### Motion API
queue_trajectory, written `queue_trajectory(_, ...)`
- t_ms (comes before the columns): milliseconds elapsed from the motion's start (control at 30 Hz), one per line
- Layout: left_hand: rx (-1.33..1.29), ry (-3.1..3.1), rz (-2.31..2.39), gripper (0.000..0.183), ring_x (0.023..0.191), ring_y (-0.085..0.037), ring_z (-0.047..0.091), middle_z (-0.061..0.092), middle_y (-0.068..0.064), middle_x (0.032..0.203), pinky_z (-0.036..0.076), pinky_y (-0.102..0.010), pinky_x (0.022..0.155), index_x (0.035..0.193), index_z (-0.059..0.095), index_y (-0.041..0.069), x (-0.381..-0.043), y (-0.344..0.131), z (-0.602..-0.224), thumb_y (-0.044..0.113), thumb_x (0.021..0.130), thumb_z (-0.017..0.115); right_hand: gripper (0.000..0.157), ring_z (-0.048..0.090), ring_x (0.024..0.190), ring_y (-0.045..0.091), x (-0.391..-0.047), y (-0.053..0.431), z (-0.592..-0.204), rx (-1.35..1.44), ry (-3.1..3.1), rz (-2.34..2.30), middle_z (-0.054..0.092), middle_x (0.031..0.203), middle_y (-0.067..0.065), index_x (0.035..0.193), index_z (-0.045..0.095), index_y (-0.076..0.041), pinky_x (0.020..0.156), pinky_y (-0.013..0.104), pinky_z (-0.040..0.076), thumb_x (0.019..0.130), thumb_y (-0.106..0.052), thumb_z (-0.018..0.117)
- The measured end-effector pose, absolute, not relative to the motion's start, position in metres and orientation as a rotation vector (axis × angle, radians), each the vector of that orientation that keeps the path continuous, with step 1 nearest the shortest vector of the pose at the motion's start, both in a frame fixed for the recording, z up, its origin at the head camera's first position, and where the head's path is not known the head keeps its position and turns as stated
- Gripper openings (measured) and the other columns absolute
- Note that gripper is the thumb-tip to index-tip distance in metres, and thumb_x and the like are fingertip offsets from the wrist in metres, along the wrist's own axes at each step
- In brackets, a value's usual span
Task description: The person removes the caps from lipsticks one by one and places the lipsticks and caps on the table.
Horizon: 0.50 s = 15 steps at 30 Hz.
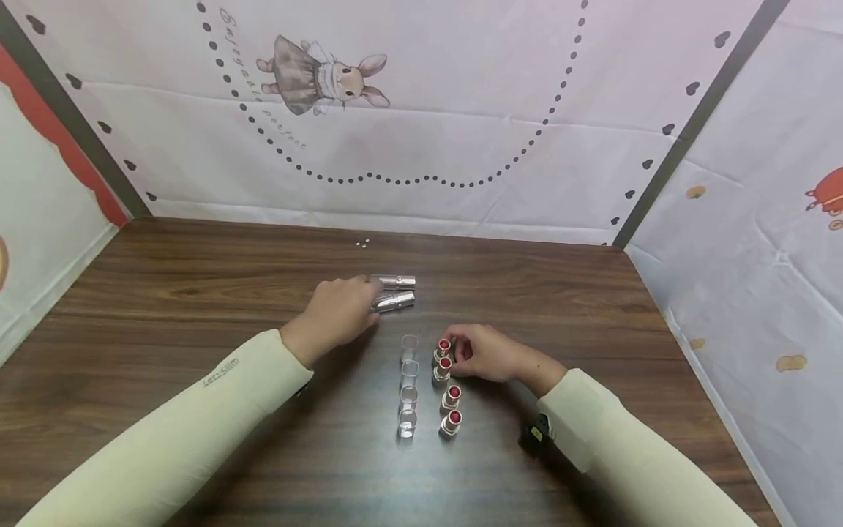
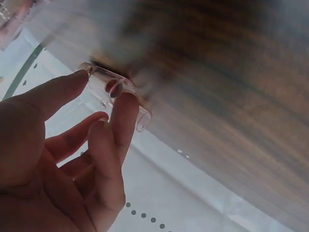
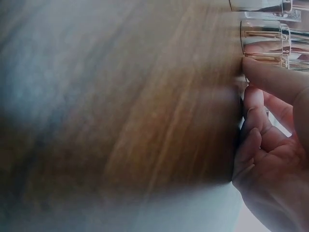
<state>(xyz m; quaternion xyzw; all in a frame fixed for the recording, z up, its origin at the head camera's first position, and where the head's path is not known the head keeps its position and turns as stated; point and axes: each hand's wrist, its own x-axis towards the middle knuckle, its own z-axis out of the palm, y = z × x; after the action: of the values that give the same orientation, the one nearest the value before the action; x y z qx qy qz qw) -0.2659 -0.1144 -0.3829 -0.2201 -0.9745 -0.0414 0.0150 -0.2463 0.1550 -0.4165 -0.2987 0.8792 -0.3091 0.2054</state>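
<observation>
Two silver lipstick tubes lie on their sides at the back: a farther tube (image 1: pixel 398 282) and a nearer tube (image 1: pixel 396 300). My left hand (image 1: pixel 342 306) is at their left ends. In the left wrist view its thumb and forefinger pinch the nearer tube, which has a clear cap (image 2: pixel 115 88). Several lipsticks stand upright in a column with red tips bare, including a front lipstick (image 1: pixel 451 422). My right hand (image 1: pixel 486 353) grips the back lipstick (image 1: pixel 443 349) of that column from the right. The gold base (image 3: pixel 263 38) shows at its fingertips.
Left of the lipsticks runs a row of clear caps (image 1: pixel 407 421), standing on the brown wood table (image 1: pixel 560 293). Tiny white bits (image 1: pixel 363 244) lie near the back edge. A printed cloth wall (image 1: pixel 461 110) closes off the back and sides.
</observation>
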Motion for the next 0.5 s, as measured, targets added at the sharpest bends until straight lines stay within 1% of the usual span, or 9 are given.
queue_trajectory(67, -0.687, -3.036, -0.123, 0.036, 0.085, -0.038, 0.070, 0.070, -0.015, 0.101, 0.055, -0.054, 0.066, 0.114, 0.065, 0.007, -0.268, -0.114, -0.383, 0.027, 0.087, 0.078, 0.028, 0.052, 0.066, 0.005, -0.246, 0.154, -0.416, -0.827, 2.434, -0.864, 0.057, 0.072, -0.004, 0.111, 0.063, -0.009, 0.063, 0.020, 0.045, 0.085, -0.006, 0.076)
queue_trajectory(267, -0.686, -3.079, -0.125, 0.037, 0.087, -0.039, 0.071, 0.072, -0.015, 0.103, 0.055, -0.056, 0.070, 0.113, 0.066, 0.007, -0.275, -0.111, -0.385, 0.028, 0.086, 0.079, 0.028, 0.052, 0.065, 0.006, -0.248, 0.154, -0.415, -0.809, 2.389, -0.885, 0.058, 0.072, -0.002, 0.110, 0.063, -0.008, 0.062, 0.021, 0.045, 0.085, -0.005, 0.076)
queue_trajectory(500, -0.677, -3.132, -0.122, 0.030, 0.086, -0.038, 0.070, 0.072, -0.014, 0.096, 0.055, -0.056, 0.070, 0.104, 0.066, 0.008, -0.283, -0.110, -0.384, 0.028, 0.085, 0.078, 0.030, 0.053, 0.066, 0.007, -0.250, 0.155, -0.413, -0.774, 2.386, -0.869, 0.058, 0.072, -0.003, 0.111, 0.063, -0.010, 0.062, 0.021, 0.045, 0.085, -0.006, 0.077)
